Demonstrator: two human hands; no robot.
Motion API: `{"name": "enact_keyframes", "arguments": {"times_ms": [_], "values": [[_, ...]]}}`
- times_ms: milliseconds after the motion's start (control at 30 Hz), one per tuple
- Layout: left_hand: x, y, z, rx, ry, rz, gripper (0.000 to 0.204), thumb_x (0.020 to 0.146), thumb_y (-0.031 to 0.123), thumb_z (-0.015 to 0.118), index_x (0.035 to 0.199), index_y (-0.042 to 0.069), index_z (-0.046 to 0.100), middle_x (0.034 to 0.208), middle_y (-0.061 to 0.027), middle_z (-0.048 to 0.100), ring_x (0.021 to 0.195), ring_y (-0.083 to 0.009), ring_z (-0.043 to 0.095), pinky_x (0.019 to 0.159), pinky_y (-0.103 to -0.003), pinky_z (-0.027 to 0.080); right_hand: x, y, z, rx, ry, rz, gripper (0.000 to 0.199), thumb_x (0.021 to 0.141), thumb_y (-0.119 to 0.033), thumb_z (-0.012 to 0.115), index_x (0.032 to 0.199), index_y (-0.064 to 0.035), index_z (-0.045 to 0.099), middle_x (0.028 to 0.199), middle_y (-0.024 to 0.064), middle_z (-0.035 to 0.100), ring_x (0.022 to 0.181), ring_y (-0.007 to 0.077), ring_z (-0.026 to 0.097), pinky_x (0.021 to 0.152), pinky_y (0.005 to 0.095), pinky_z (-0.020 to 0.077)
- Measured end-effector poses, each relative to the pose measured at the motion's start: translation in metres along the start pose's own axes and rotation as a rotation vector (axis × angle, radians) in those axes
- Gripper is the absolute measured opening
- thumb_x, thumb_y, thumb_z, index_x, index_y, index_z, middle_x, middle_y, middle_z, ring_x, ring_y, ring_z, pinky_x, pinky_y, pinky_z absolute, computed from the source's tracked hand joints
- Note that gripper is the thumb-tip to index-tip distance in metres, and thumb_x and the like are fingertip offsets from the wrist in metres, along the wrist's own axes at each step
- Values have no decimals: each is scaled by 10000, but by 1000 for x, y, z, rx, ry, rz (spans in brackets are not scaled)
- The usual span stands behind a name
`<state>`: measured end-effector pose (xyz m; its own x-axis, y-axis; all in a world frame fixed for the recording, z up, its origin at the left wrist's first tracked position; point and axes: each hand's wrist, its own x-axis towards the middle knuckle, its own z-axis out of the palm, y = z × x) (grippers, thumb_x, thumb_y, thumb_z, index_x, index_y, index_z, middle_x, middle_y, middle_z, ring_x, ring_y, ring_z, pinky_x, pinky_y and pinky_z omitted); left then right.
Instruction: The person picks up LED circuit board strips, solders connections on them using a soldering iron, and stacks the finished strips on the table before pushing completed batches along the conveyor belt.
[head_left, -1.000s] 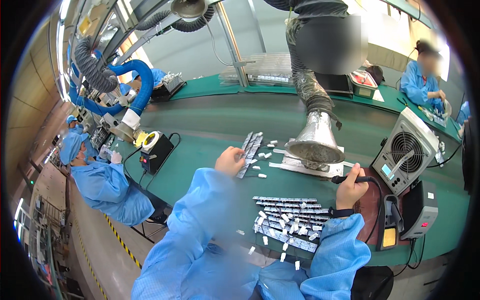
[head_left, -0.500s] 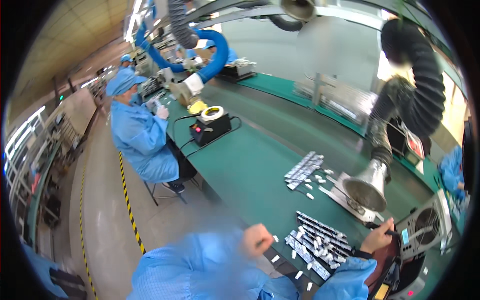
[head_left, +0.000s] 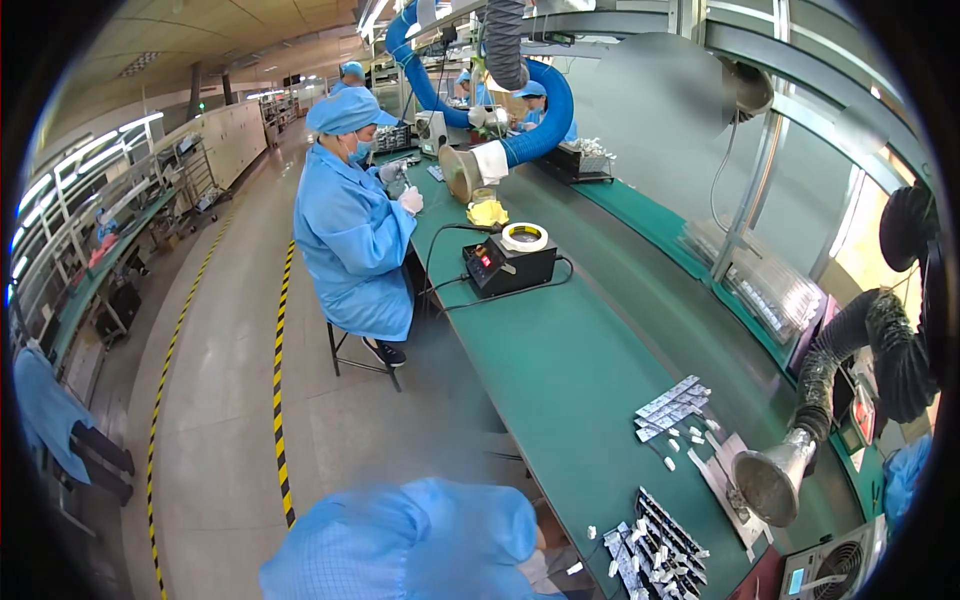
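Note:
My left arm in a blue sleeve [head_left: 430, 535] fills the lower middle, partly blurred. Only a small skin-toned patch, possibly my left hand [head_left: 548, 527], shows beyond its cuff, and the fingers are hidden. Right of it, at the table's near end, lies a group of dark and light strips [head_left: 668, 545] with small white pieces scattered over and around them. My right hand is out of the picture. A second batch of strips [head_left: 672, 408] lies farther up the green table [head_left: 530, 360], with several white pieces beside it.
A metal funnel-shaped fume hood [head_left: 770, 485] on a dark hose hangs over a pale plate [head_left: 722, 480] at right. Below sits a boxy unit with a fan [head_left: 838, 565]. A black soldering station [head_left: 510, 265] carries a ring-shaped roll. A seated co-worker [head_left: 355, 230] occupies the table's left side.
The view has swung, so the table and co-worker sit farther right and the near strips lower. My right hand has left the picture; my left hand has gone mostly behind the sleeve.

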<state>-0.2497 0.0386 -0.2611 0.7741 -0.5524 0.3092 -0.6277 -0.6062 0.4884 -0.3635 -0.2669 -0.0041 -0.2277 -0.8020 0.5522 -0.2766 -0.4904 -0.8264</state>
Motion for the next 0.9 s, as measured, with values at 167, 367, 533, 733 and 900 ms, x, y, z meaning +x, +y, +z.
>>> {"name": "enact_keyframes", "arguments": {"times_ms": [167, 367, 533, 733, 900], "values": [[-27, -11, -16, 69, 1, -137, 367, 872, 336, 607, 1120, 66, 620, 1173, -179, 600, 1038, -352, 582, 768, -484, 498, -38, 70, -13, 132, -180, -17, 383, 1031, -278, 475, 1033, 55, 664, 1001, 174, 663, 819, 267, 584, 758, 383, 477], [-89, -9, -47, 180, 12, -364, 362, 875, 333, 604, 1117, 66, 620, 1167, -178, 602, 1031, -350, 585, 765, -482, 498, -83, 33, 17, 176, -338, -53, 372, 1027, -285, 478, 1060, 38, 660, 949, 139, 652, 730, 241, 571, 656, 354, 471], [-142, 47, -33, 230, 98, -626, 357, 877, 331, 602, 1115, 65, 619, 1162, -177, 603, 1025, -349, 587, 763, -480, 499, -90, 76, 50, 305, -588, -103, 356, 1019, -282, 490, 1054, 34, 651, 921, 129, 633, 714, 230, 557, 639, 346, 458], [-169, 87, -21, 249, 110, -747, 352, 880, 329, 600, 1113, 65, 619, 1155, -176, 604, 1018, -347, 589, 760, -478, 499, -93, 80, 45, 356, -702, -127, 339, 1011, -279, 504, 1047, 28, 641, 887, 118, 612, 695, 218, 541, 618, 336, 443], [-176, 109, -13, 224, 61, -759, 348, 882, 327, 597, 1111, 65, 619, 1150, -176, 605, 1012, -346, 591, 758, -477, 500, -78, 90, 31, 323, -713, -146, 325, 1004, -277, 516, 1042, 24, 632, 859, 108, 593, 678, 208, 528, 601, 328, 430]]}}
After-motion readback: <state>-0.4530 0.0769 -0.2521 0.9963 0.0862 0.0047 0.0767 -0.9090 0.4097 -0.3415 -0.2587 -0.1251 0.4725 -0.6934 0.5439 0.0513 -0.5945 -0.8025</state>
